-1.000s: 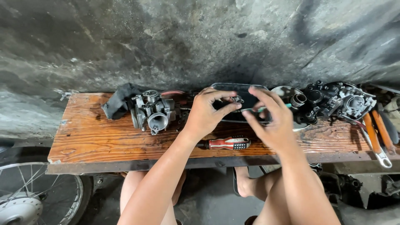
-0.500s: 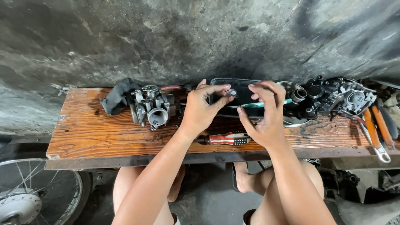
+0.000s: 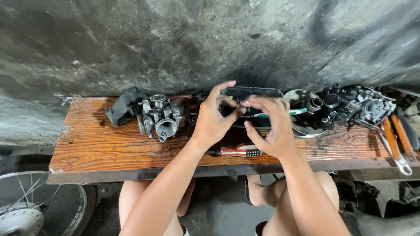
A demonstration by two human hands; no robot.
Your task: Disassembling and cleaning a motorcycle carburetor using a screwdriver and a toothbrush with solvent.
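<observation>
My left hand [image 3: 214, 122] and my right hand [image 3: 271, 129] meet fingertip to fingertip over the middle of a worn wooden bench [image 3: 96, 144]. Together they pinch a small part [image 3: 242, 106], too small to identify. Right behind the fingers lies a black rectangular tray [image 3: 253, 92]. A teal-handled tool [image 3: 280, 113] pokes out from behind my right hand. On the bench just below my hands rests a red-handled screwdriver [image 3: 238, 151]. A metal carburetor [image 3: 159, 117] stands to the left of my left hand.
A black cloth [image 3: 124, 105] lies left of the carburetor. A round metal bowl [image 3: 302, 126] and a cluster of dark engine parts [image 3: 354, 105] sit at the right, with orange-handled tools [image 3: 396, 140] at the bench's right end. A spoked wheel [image 3: 26, 205] is at lower left. A concrete wall backs the bench.
Both hands have drawn closer together, fingertips now touching over the small part in front of the tray. The objects on the bench have not moved.
</observation>
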